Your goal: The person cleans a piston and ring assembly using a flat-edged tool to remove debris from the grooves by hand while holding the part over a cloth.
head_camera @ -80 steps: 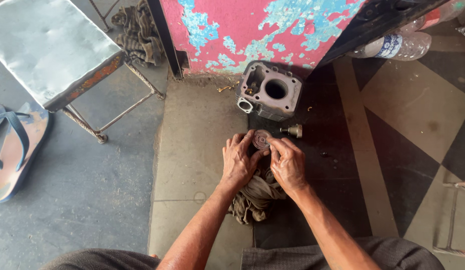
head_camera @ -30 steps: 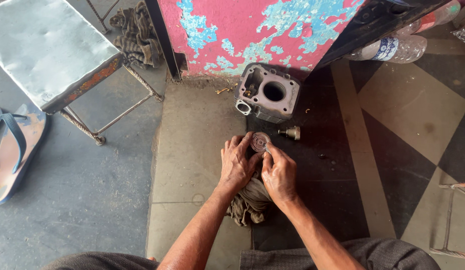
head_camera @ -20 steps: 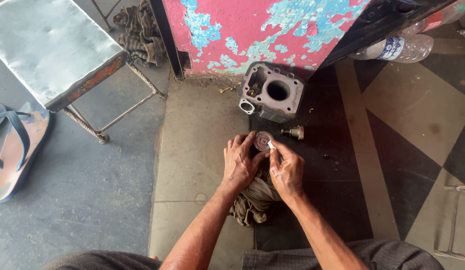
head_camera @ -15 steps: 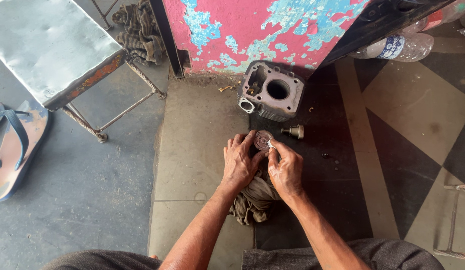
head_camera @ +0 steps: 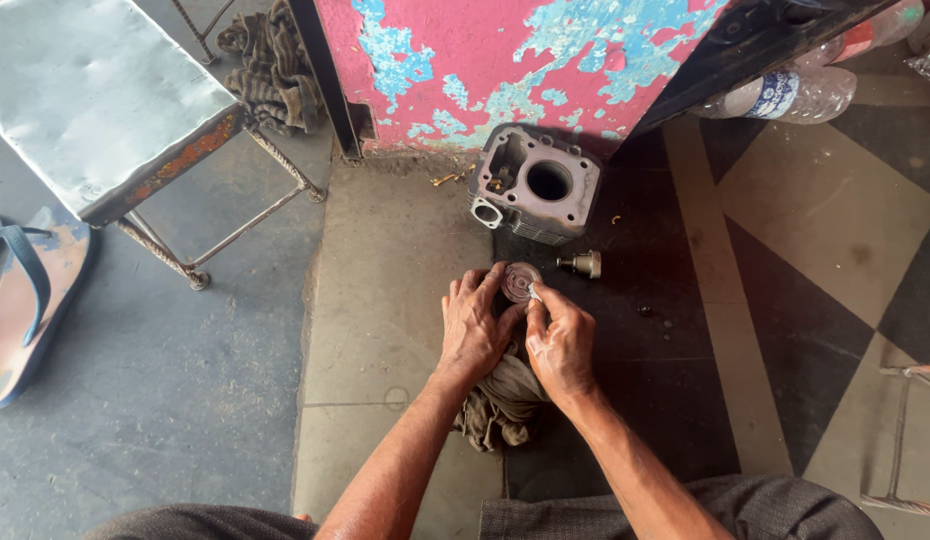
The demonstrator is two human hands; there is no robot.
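A round, dirty metal piston [head_camera: 520, 280] stands on the floor over a grimy rag [head_camera: 502, 400]. My left hand [head_camera: 472, 325] wraps around its left side and holds it steady. My right hand [head_camera: 558, 343] pinches a small pale piece [head_camera: 534, 291] against the piston's top edge; what the piece is cannot be told. A grey engine cylinder block [head_camera: 533, 192] with a round bore lies just beyond. A small brass-coloured fitting [head_camera: 582, 264] rests to the right of the piston.
A metal stool [head_camera: 95, 95] stands at the upper left, with a sandal [head_camera: 25, 290] at the left edge. A peeling pink and blue panel [head_camera: 505, 60] rises behind the block. Plastic bottles [head_camera: 795, 90] lie at the upper right. Another rag [head_camera: 260, 65] sits behind the stool.
My right hand has kept working the small piece back and forth on the piston's top, shifting slightly left. My left hand stays on the piston. The view wobbled a little.
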